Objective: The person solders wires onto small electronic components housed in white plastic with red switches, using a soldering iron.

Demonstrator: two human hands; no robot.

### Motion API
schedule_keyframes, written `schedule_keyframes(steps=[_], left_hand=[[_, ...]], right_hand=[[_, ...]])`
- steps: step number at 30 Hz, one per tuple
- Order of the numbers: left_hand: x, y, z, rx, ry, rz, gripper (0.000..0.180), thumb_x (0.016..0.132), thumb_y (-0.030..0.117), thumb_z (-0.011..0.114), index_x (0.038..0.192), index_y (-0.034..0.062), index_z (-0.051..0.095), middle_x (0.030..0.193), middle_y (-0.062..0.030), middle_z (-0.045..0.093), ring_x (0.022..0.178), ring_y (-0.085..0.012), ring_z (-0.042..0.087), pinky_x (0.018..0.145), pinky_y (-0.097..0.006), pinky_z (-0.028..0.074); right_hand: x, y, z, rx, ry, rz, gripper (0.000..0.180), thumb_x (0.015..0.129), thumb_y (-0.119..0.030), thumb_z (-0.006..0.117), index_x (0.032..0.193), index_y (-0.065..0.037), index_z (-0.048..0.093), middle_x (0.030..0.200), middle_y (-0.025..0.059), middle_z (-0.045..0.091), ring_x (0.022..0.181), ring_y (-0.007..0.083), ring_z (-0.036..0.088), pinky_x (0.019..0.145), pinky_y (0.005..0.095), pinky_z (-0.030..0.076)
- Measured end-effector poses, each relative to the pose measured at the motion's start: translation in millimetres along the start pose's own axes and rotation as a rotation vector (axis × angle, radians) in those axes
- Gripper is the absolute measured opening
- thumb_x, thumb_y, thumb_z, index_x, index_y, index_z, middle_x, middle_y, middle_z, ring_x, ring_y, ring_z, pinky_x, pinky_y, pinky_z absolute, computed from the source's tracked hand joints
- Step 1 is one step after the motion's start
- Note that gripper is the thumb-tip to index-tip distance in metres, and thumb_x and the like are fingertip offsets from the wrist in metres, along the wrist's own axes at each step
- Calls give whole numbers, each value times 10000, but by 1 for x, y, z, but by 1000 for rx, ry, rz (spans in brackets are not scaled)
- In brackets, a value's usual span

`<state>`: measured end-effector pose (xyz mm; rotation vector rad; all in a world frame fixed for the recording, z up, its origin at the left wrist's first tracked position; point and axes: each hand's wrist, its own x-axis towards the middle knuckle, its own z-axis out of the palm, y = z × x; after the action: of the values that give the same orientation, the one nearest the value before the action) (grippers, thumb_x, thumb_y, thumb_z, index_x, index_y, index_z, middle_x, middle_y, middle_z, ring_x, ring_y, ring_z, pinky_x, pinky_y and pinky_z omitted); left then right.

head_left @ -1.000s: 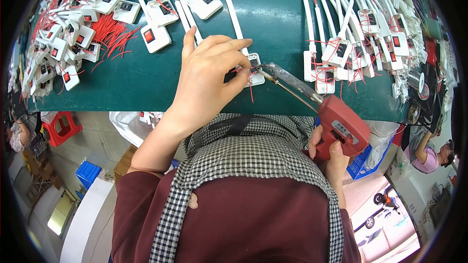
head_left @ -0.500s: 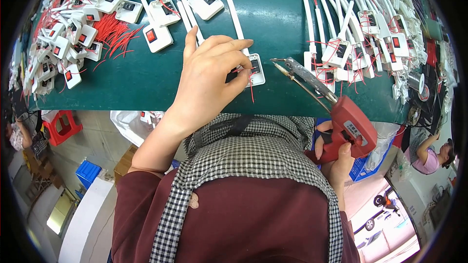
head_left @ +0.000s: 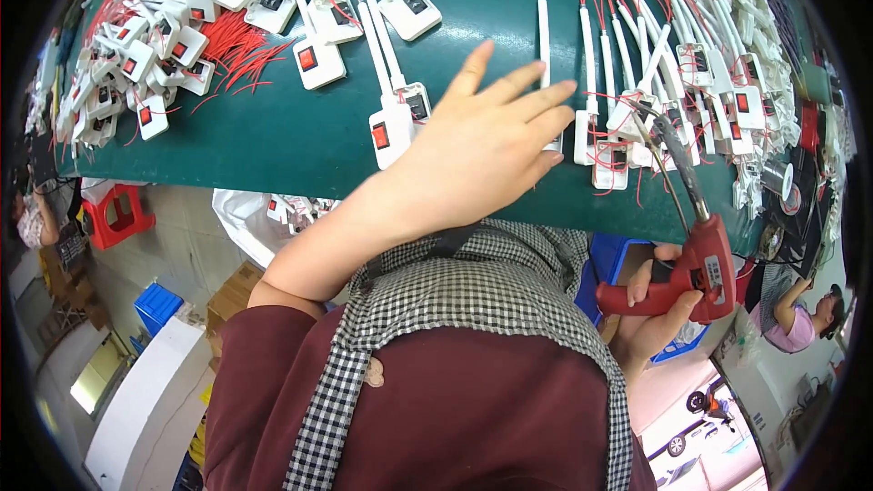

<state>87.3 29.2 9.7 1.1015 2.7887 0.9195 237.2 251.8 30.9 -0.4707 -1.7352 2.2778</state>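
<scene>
1. Well, nearest is the right hand point(head_left: 647, 329), low at the table's near right edge, its fingers and thumb wrapped around the grip of a red soldering gun point(head_left: 716, 264).
2. The gun's dark metal barrel points far and slightly left, its tip above a white unit; whether they touch, I cannot tell.
3. The left arm point(head_left: 336, 241), bent at the elbow, slants far and right across the near edge.
4. The left hand point(head_left: 491, 145) lies palm down, fingers fanned apart, well away from the right hand.
5. Just beyond and partly beneath those fingers is the white switch unit point(head_left: 544, 36): a slim, straight tube, red wires forking from its far end, its near end mostly hidden.
6. Left of the left hand, a white housing with a red rocker point(head_left: 382, 136) rests on the green table point(head_left: 482, 0), face up and slightly tilted.
</scene>
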Motion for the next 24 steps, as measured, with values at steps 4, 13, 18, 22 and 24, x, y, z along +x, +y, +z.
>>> schedule_keyframes(steps=[4,13,18,22,24], left_hand=[[7,-36,-30,302,175,-216,455,730,192,673,1141,69,522,1150,-100,556,1054,-279,518,918,-419,354],[3,-83,-51,147,184,-270,700,640,77,722,1270,36,420,1044,-195,589,908,-351,577,797,-384,450],[2,-78,-48,253,106,-209,574,673,106,687,1208,45,488,1100,-146,569,1009,-313,508,869,-394,389],[6,-82,-44,113,108,-222,566,683,59,650,1221,54,473,1135,-144,546,1034,-319,500,898,-395,386],[7,-86,-47,72,119,-248,582,676,19,627,1233,53,463,1133,-153,543,1053,-328,493,920,-391,382]], right_hand=[[0,-1,0,15,0,-25,564,935,-416,417,1257,32,298,1068,175,514,541,111,459,427,197,380],[-1,1,9,-16,-21,-4,563,922,-432,435,1216,39,342,1039,168,529,541,107,458,427,194,366],[-4,1,7,-39,16,-9,536,928,-416,420,1204,40,361,1031,164,529,541,106,456,428,196,367],[-1,1,9,-49,7,9,542,929,-420,415,1207,42,357,1029,155,529,542,105,451,430,197,362],[1,2,11,-44,-6,21,548,927,-423,418,1208,43,357,1029,153,529,542,104,447,433,198,358]])
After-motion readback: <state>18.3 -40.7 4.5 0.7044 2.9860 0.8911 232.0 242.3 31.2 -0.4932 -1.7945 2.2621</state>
